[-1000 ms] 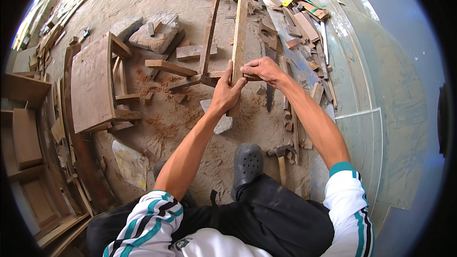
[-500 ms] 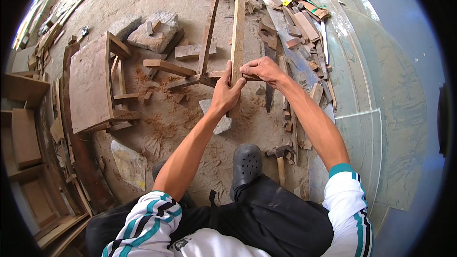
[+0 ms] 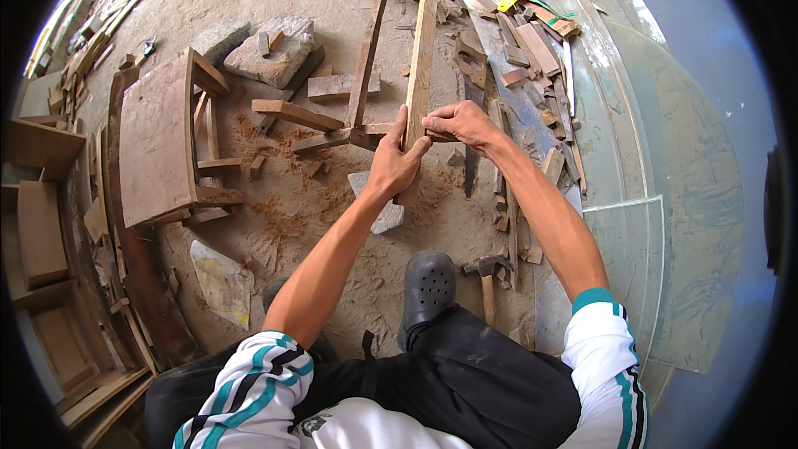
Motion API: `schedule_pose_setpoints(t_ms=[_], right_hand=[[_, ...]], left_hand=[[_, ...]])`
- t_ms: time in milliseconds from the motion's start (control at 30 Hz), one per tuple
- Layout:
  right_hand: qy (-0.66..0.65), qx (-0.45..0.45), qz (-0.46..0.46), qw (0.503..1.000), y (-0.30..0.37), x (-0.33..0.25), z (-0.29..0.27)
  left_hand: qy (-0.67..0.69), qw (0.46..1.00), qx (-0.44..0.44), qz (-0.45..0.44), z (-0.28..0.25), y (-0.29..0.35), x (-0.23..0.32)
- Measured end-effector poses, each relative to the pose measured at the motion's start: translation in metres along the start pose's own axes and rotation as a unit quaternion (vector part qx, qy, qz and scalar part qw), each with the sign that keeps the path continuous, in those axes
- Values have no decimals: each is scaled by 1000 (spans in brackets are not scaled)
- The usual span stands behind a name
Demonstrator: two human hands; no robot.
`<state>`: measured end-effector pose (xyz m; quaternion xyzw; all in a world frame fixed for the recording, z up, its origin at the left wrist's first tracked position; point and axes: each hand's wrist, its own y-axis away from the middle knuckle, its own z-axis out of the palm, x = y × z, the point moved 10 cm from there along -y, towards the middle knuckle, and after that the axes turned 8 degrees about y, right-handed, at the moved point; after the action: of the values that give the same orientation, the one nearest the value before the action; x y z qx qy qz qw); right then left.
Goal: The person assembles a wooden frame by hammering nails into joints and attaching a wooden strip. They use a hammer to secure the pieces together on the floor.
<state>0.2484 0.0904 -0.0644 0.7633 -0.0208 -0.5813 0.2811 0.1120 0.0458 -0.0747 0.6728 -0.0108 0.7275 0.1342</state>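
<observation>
Over a dark-brown wooden frame runs a long, pale, squared wooden strip; the left hand clasps it; the right hand bunches fingertips at its edge; whether gripping, I cannot tell.

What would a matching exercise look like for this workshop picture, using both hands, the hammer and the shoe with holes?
Column one:
1. Left hand
2. Hammer
3. Right hand
4. Shoe

Column two:
A. At the right edge of the long wooden bar
B. Dark grey, dotted with holes
C. Gripping the bar from its left side
D. Dark head, lighter handle

Right pairs: 1-C, 2-D, 3-A, 4-B.
</observation>
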Motion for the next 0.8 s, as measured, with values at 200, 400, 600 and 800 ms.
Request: schedule_pose_setpoints(t_ms=[200,400,600,800], right_hand=[[-10,2,4,1000,2,1,-2],[-17,5,14,1000,0,4,-3],[-8,-6,16,1000,1,0,-1],[18,2,17,1000,-1,4,-4]], left_hand=[[-10,1000,3,18,1,-3,-3],[-32,999,7,11,3,-4,-5],[-24,1000,4,9,3,-4,-4],[14,999,3,-32,4,2,1]])
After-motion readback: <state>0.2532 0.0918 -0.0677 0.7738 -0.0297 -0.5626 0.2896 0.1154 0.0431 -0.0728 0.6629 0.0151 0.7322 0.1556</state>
